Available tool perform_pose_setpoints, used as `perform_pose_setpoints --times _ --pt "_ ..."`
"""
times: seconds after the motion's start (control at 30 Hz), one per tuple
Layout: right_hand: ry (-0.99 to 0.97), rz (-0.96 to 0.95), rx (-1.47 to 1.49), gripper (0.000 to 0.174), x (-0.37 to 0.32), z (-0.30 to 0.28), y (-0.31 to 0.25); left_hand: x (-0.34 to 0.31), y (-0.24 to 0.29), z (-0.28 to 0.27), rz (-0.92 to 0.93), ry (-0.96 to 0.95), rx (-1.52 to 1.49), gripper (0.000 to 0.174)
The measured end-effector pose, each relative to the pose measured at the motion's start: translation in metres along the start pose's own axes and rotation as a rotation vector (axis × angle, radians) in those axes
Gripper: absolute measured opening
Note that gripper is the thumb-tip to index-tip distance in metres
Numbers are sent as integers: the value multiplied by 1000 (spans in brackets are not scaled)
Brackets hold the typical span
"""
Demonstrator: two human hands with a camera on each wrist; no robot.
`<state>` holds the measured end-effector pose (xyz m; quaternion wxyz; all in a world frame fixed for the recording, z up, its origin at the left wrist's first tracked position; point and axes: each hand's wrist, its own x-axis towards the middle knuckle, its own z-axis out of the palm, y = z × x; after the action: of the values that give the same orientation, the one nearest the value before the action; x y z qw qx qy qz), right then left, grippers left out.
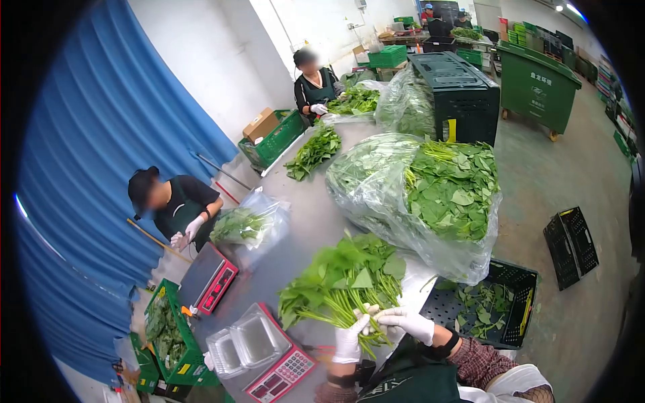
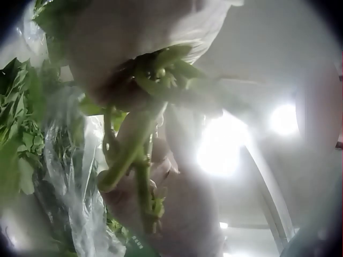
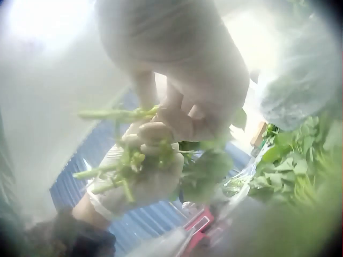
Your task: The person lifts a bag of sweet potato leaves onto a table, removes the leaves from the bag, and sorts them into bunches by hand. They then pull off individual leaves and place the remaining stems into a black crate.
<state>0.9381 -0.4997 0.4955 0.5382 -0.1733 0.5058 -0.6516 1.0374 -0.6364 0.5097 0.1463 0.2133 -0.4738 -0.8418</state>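
Observation:
A bunch of leafy greens (image 1: 342, 279) lies over the steel table (image 1: 302, 228), its stems pointing toward me. My left hand (image 1: 351, 336), in a white glove, grips the stem ends (image 2: 136, 155) from the left. My right hand (image 1: 410, 322), also gloved, holds the same stems (image 3: 126, 166) from the right, its fingers meeting the left hand's. In the right wrist view the left glove (image 3: 139, 184) is wrapped round the stalks. A big clear bag of loose greens (image 1: 430, 191) sits just beyond the bunch.
A red scale (image 1: 279, 373) carrying a clear clamshell tray (image 1: 245, 342) stands at my left, a second scale (image 1: 208, 277) beyond it. Two gloved workers (image 1: 176, 205) (image 1: 314, 87) sort greens on the left side. A black crate (image 1: 487, 305) lies on the floor at right.

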Motion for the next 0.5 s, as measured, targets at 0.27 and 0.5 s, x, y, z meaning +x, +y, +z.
perform_pose_setpoints --times 0.27,0.5 --pt "191 -180 -271 11 4 8 7 0 -2 10 -1 -13 1 33" --pt "249 -333 19 15 -3 -2 24 12 -9 4 86 174 72 18"
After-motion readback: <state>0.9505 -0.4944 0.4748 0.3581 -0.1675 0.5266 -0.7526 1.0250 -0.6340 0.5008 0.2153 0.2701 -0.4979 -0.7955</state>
